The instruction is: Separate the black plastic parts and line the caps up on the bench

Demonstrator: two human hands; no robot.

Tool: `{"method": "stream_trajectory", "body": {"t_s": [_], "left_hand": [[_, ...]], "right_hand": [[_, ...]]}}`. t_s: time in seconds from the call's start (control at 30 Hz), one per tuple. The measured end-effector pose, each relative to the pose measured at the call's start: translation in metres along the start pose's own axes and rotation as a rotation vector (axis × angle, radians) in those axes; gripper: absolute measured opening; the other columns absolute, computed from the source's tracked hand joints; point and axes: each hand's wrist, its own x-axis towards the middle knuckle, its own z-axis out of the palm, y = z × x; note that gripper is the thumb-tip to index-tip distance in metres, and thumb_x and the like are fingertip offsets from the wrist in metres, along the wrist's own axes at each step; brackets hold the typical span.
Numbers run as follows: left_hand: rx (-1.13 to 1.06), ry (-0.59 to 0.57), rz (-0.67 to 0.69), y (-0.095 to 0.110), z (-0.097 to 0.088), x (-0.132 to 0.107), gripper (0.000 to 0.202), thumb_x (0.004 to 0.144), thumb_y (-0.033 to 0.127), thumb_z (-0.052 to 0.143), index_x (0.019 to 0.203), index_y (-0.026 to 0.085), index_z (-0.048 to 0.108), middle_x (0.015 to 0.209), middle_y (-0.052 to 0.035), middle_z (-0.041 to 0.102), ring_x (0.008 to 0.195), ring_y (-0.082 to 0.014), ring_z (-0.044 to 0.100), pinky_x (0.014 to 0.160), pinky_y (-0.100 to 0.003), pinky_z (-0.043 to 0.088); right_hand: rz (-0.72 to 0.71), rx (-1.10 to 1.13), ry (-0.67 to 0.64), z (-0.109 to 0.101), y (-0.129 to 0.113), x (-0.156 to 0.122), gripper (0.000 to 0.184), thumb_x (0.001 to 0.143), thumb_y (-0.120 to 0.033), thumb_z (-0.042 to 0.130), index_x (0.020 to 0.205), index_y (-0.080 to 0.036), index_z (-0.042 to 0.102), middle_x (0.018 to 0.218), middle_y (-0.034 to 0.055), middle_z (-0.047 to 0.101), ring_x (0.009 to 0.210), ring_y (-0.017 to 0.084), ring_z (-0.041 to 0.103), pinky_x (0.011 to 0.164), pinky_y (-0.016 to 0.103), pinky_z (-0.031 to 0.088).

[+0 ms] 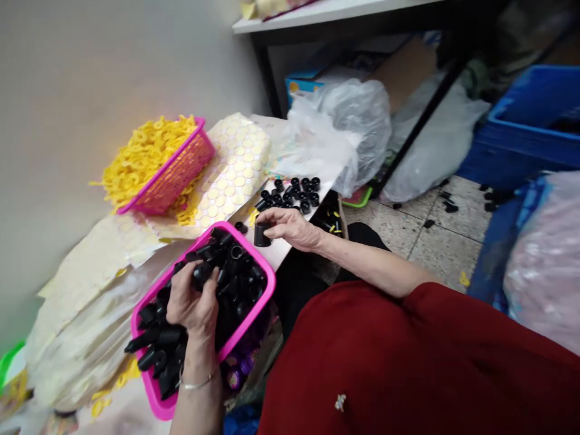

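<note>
My left hand [193, 299], with a thin bracelet at its wrist, is over a pink basket [267, 290] filled with black plastic parts. Its thumb and fingers are closed around a black plastic part [202, 275]. Past the basket's far right corner, my right hand [287, 228] pinches a short black plastic cylinder [261, 235] upright between thumb and fingers, at the table's edge. Beyond that hand stand several small black round pieces [296, 192] on the white table top. One more black piece [241, 227] lies between the basket and my right hand.
A second pink basket [170, 175] heaped with yellow plastic pieces [147, 157] stands tilted against the wall side. Patterned sheets [235, 163] cover much of the table. Clear plastic bags [348, 121] sit behind. Blue crates [521, 139] stand on the tiled floor at right.
</note>
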Motion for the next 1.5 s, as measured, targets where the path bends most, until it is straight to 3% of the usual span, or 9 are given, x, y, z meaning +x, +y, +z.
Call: {"method": "stream_trajectory", "body": {"t_s": [0.13,0.27,0.37,0.53,0.93,1.13,1.3,1.37,1.5], "left_hand": [[-0.171,-0.268,0.042,0.056,0.025,-0.019,0.032,0.071,0.026,0.079,0.103,0.020,0.072,0.098,-0.0041,0.070,0.090,-0.0202,0.066,0.088,-0.035,0.053],[-0.454,-0.498,-0.275,0.098,0.076,-0.041,0.041,0.063,0.028,0.086,0.101,0.019,0.073,0.093,-0.0031,0.072,0.083,-0.0173,0.068,0.079,-0.029,0.056],[-0.612,-0.617,-0.427,0.114,0.110,-0.053,0.042,0.058,0.029,0.088,0.096,0.018,0.074,0.088,-0.0028,0.073,0.079,-0.0164,0.068,0.075,-0.028,0.057],[-0.662,-0.746,-0.408,0.127,0.137,-0.063,0.035,0.059,0.029,0.087,0.092,0.020,0.076,0.086,-0.0018,0.072,0.081,-0.0152,0.066,0.077,-0.026,0.055],[-0.556,-0.769,-0.384,0.136,0.151,-0.065,0.037,0.058,0.034,0.087,0.091,0.021,0.077,0.086,-0.0017,0.070,0.082,-0.0163,0.063,0.078,-0.029,0.053],[-0.553,-0.820,-0.380,0.140,0.156,-0.065,0.034,0.062,0.033,0.086,0.093,0.021,0.077,0.087,-0.0019,0.070,0.082,-0.0153,0.063,0.079,-0.028,0.052],[-0.561,-0.690,-0.475,0.142,0.161,-0.069,0.047,0.058,0.043,0.086,0.097,0.019,0.075,0.088,-0.0043,0.072,0.076,-0.0168,0.067,0.074,-0.031,0.057],[-0.479,-0.627,-0.358,0.143,0.162,-0.071,0.040,0.067,0.043,0.081,0.098,0.018,0.075,0.091,-0.0065,0.073,0.079,-0.0186,0.069,0.076,-0.033,0.058],[-0.318,-0.552,0.105,0.142,0.158,-0.072,0.031,0.084,0.032,0.069,0.111,0.017,0.070,0.102,-0.0122,0.073,0.091,-0.0209,0.071,0.080,-0.032,0.058]], "right_hand": [[0.033,0.124,0.123,-0.025,-0.028,-0.065,0.038,0.059,-0.024,0.086,0.090,-0.014,0.067,0.083,0.0014,0.073,0.079,0.013,0.068,0.075,0.024,0.055],[0.006,0.237,0.269,-0.039,-0.043,-0.111,0.041,0.063,-0.026,0.086,0.098,-0.018,0.067,0.090,0.0000,0.072,0.082,0.011,0.069,0.074,0.024,0.057],[-0.065,0.218,0.379,-0.049,-0.046,-0.134,0.041,0.065,-0.026,0.085,0.102,-0.020,0.068,0.094,-0.0018,0.071,0.083,0.009,0.068,0.075,0.023,0.058],[-0.184,0.006,0.488,-0.068,-0.041,-0.156,0.036,0.066,-0.028,0.085,0.097,-0.020,0.068,0.090,-0.0010,0.069,0.083,0.010,0.065,0.073,0.021,0.057],[-0.275,-0.151,0.530,-0.092,-0.040,-0.168,0.040,0.070,-0.035,0.083,0.102,-0.020,0.065,0.095,0.0005,0.067,0.087,0.010,0.064,0.078,0.023,0.055],[-0.195,-0.208,0.516,-0.089,-0.046,-0.171,0.037,0.069,-0.037,0.083,0.098,-0.020,0.067,0.095,0.0012,0.065,0.090,0.012,0.063,0.087,0.027,0.053],[-0.100,-0.195,0.516,-0.081,-0.048,-0.170,0.034,0.066,-0.032,0.085,0.094,-0.019,0.070,0.092,0.0022,0.067,0.085,0.014,0.064,0.082,0.030,0.054],[-0.061,-0.131,0.546,-0.078,-0.045,-0.167,0.033,0.065,-0.031,0.085,0.094,-0.019,0.071,0.091,0.0024,0.069,0.082,0.014,0.065,0.078,0.030,0.056],[-0.001,0.054,0.557,-0.077,-0.035,-0.161,0.032,0.065,-0.031,0.086,0.091,-0.020,0.071,0.086,0.0025,0.072,0.075,0.013,0.067,0.072,0.029,0.058]]}}
